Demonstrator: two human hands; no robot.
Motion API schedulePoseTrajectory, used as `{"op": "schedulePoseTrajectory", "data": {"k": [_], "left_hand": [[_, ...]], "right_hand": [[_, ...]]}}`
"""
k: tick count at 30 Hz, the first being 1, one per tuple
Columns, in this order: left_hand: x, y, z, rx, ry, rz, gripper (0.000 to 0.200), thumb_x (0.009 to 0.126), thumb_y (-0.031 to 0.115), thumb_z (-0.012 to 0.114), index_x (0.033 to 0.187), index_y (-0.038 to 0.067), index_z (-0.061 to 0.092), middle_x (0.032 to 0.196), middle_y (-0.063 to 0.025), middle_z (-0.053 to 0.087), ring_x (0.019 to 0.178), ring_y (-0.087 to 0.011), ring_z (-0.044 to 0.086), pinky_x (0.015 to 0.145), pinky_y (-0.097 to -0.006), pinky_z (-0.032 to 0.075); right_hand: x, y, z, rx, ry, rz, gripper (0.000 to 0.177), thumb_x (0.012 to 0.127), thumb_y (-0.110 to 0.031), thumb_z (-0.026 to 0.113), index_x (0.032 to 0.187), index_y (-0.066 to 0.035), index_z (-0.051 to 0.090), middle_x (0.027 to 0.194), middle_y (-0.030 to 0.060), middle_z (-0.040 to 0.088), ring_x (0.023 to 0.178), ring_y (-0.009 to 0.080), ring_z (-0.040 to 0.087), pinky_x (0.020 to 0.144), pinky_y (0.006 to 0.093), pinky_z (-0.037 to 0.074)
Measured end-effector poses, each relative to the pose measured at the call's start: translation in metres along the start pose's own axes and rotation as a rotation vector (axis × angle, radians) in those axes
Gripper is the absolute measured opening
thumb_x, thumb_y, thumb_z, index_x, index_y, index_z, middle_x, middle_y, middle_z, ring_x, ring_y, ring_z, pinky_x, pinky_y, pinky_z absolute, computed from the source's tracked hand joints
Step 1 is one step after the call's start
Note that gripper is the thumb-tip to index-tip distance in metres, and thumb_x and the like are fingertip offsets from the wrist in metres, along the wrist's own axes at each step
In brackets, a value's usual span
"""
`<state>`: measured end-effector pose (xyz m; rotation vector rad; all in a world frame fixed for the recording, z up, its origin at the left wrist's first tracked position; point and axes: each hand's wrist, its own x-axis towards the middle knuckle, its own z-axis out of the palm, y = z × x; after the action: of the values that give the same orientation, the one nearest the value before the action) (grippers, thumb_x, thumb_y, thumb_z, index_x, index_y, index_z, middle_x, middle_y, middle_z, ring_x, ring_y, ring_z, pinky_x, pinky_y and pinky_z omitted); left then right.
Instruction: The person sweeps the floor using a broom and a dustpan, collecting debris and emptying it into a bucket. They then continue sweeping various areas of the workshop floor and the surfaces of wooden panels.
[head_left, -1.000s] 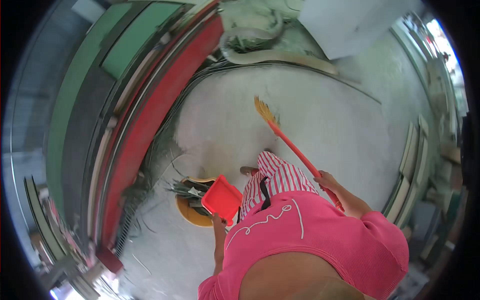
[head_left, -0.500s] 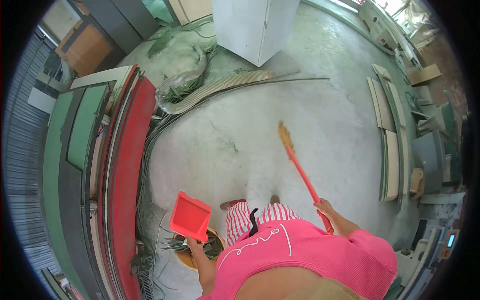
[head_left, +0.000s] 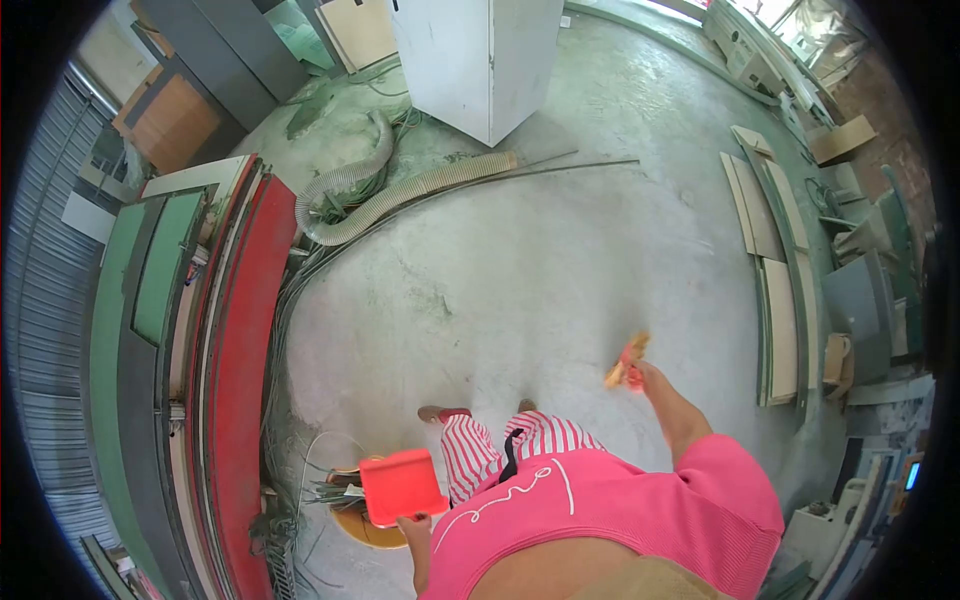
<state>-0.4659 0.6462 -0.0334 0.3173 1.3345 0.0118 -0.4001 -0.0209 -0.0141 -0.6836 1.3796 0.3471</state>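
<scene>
My left hand (head_left: 416, 524) is closed on the edge of a red dustpan (head_left: 403, 486), low on the left beside my striped trousers. Partly under the dustpan stands a yellow bucket (head_left: 372, 532) with dark green strips sticking out of it. Out to the right, my right hand (head_left: 637, 377) grips a broom by its red handle. The broom's tan bristles (head_left: 640, 342) show just beyond my fingers, slightly blurred. Most of the handle is foreshortened or hidden from this angle.
Red, green and grey panels (head_left: 250, 350) stand stacked along the left. A ribbed hose (head_left: 420, 195) and long rods lie on the concrete floor ahead. A white cabinet (head_left: 480, 70) stands at the back. Long boards (head_left: 775, 270) lie on the right.
My right hand has moved forward, and the broom has swung from stretched ahead to foreshortened near the hand. My left hand has lowered the dustpan toward me. The view has shifted slightly.
</scene>
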Motion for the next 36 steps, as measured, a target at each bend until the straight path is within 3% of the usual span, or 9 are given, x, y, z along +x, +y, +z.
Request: {"op": "schedulePoseTrajectory", "data": {"k": [2, 4, 8, 16, 18, 24, 26, 34, 36], "left_hand": [[0.003, -0.009, -0.012, -0.007, -0.005, -0.003, 0.017, 0.067, 0.023, 0.053, 0.071, 0.009, 0.046, 0.058, -0.0016, 0.044, 0.045, -0.0134, 0.042, 0.04, -0.0236, 0.037], [0.006, -0.017, -0.015, -0.01, -0.005, -0.001, 0.017, 0.067, 0.023, 0.053, 0.071, 0.009, 0.046, 0.058, -0.0018, 0.044, 0.045, -0.0135, 0.042, 0.039, -0.0237, 0.037], [0.024, 0.033, -0.027, 0.006, -0.02, 0.005, 0.017, 0.067, 0.022, 0.053, 0.07, 0.008, 0.045, 0.057, -0.0023, 0.044, 0.045, -0.0138, 0.042, 0.039, -0.0238, 0.037], [0.087, 0.089, 0.034, 0.085, -0.052, -0.059, 0.017, 0.067, 0.021, 0.053, 0.069, 0.007, 0.044, 0.057, -0.0032, 0.044, 0.045, -0.0142, 0.042, 0.037, -0.024, 0.037], [0.111, 0.029, 0.154, 0.141, -0.059, -0.045, 0.017, 0.067, 0.021, 0.053, 0.069, 0.007, 0.044, 0.057, -0.0034, 0.044, 0.044, -0.0143, 0.042, 0.037, -0.0241, 0.037], [0.09, 0.023, 0.264, 0.382, -0.051, -0.006, 0.017, 0.067, 0.02, 0.052, 0.069, 0.006, 0.044, 0.057, -0.0042, 0.044, 0.044, -0.0147, 0.042, 0.036, -0.0243, 0.037], [0.091, 0.019, 0.328, 0.519, -0.088, -0.101, 0.008, 0.064, 0.013, 0.048, 0.067, 0.007, 0.044, 0.053, -0.0018, 0.04, 0.047, -0.0127, 0.042, 0.044, -0.0256, 0.04], [0.053, -0.105, 0.446, 0.937, -0.257, -0.124, 0.017, 0.07, 0.023, 0.041, 0.073, 0.006, 0.045, 0.053, -0.0047, 0.041, 0.043, -0.0142, 0.04, 0.039, -0.0253, 0.036], [0.036, -0.148, 0.453, 1.013, -0.24, -0.077, 0.025, 0.074, 0.03, 0.039, 0.08, 0.007, 0.046, 0.054, -0.0055, 0.043, 0.041, -0.0148, 0.04, 0.035, -0.024, 0.034]], "right_hand": [[0.027, 0.015, 0.018, 0.074, -0.311, 0.051, 0.022, 0.071, -0.016, 0.05, 0.055, -0.011, 0.036, 0.045, 0.0035, 0.041, 0.036, 0.0188, 0.04, 0.034, 0.0322, 0.034], [0.027, 0.044, 0.072, -0.129, -0.179, 0.02, 0.021, 0.069, -0.015, 0.05, 0.055, -0.011, 0.035, 0.045, 0.0033, 0.039, 0.037, 0.0179, 0.039, 0.035, 0.031, 0.033], [0.018, 0.094, 0.174, -0.158, -0.114, 0.307, 0.013, 0.075, -0.014, 0.046, 0.066, -0.005, 0.043, 0.049, 0.0056, 0.04, 0.043, 0.0226, 0.043, 0.041, 0.0379, 0.04], [-0.086, 0.06, 0.297, -0.276, -0.677, 0.072, 0.015, 0.074, -0.014, 0.049, 0.065, -0.008, 0.039, 0.05, 0.0017, 0.041, 0.042, 0.0143, 0.044, 0.038, 0.0299, 0.04], [-0.077, 0.05, 0.302, 0.294, -0.823, 0.618, 0.015, 0.075, -0.011, 0.049, 0.066, -0.007, 0.037, 0.053, 0.0008, 0.042, 0.042, 0.0095, 0.043, 0.038, 0.0225, 0.04], [-0.119, 0.04, 0.231, 0.639, -0.903, 0.448, 0.016, 0.08, -0.01, 0.047, 0.072, -0.005, 0.034, 0.054, -0.0013, 0.038, 0.044, 0.0048, 0.042, 0.037, 0.0147, 0.037], [-0.119, 0.05, 0.186, 0.608, -1.03, 0.305, 0.017, 0.08, -0.012, 0.048, 0.075, -0.005, 0.034, 0.056, -0.0008, 0.038, 0.045, 0.0045, 0.042, 0.037, 0.0154, 0.038], [-0.163, 0.051, 0.035, 0.843, -0.591, -0.052, 0.017, 0.08, -0.016, 0.05, 0.08, -0.006, 0.036, 0.06, 0.0017, 0.043, 0.046, 0.0053, 0.043, 0.038, 0.0151, 0.037], [-0.179, 0.045, 0.001, 0.852, -0.27, -0.27, 0.019, 0.079, -0.016, 0.052, 0.08, -0.006, 0.036, 0.061, 0.0037, 0.043, 0.047, 0.0065, 0.044, 0.039, 0.0158, 0.038]]}}
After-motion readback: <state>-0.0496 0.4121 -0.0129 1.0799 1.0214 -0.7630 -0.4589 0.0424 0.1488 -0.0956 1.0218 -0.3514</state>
